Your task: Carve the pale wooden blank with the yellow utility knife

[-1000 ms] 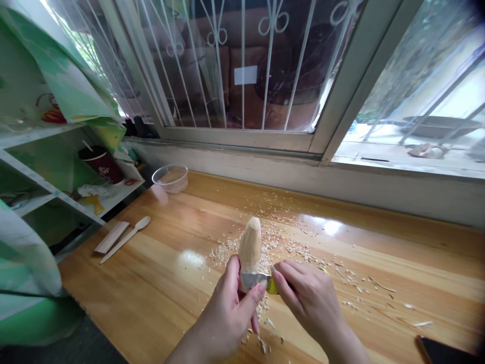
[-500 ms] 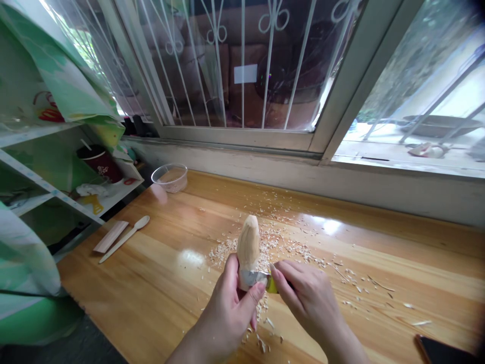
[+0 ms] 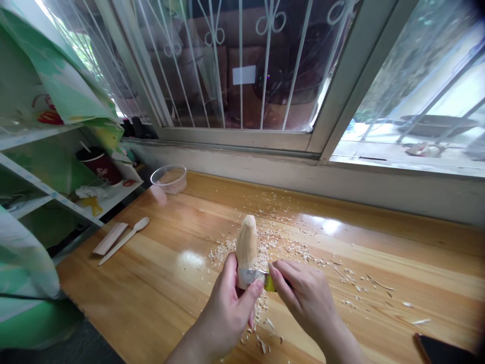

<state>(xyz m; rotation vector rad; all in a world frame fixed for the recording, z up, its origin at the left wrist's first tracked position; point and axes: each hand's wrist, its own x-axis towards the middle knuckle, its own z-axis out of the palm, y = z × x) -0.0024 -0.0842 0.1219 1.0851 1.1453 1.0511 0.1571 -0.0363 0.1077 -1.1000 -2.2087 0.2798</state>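
My left hand [image 3: 231, 303] is wrapped round the lower end of a pale carved wood piece [image 3: 247, 242], which stands upright and narrows to a faceted tip. In my right hand [image 3: 303, 290] is a knife [image 3: 270, 282] with a yellow-green handle. Its metal blade lies across the wood near the base, and my left thumb presses close to the blade. Part of the wood's bottom is hidden by the fingers. Beneath and behind the piece, wood shavings [image 3: 299, 248] are scattered over the wooden table [image 3: 159, 298].
To the left lie a wooden spoon [image 3: 127, 240] and a flat wood strip [image 3: 110, 238]. A clear plastic bowl [image 3: 169, 180] stands at the back left, near shelves [image 3: 71, 197] holding a dark cup [image 3: 99, 163]. A phone [image 3: 443, 349] rests at the lower right. A barred window [image 3: 235, 134] runs behind the table.
The knife blade has moved very slightly up along the wood, still near the base. Both hands keep their hold; the view has shifted a little.
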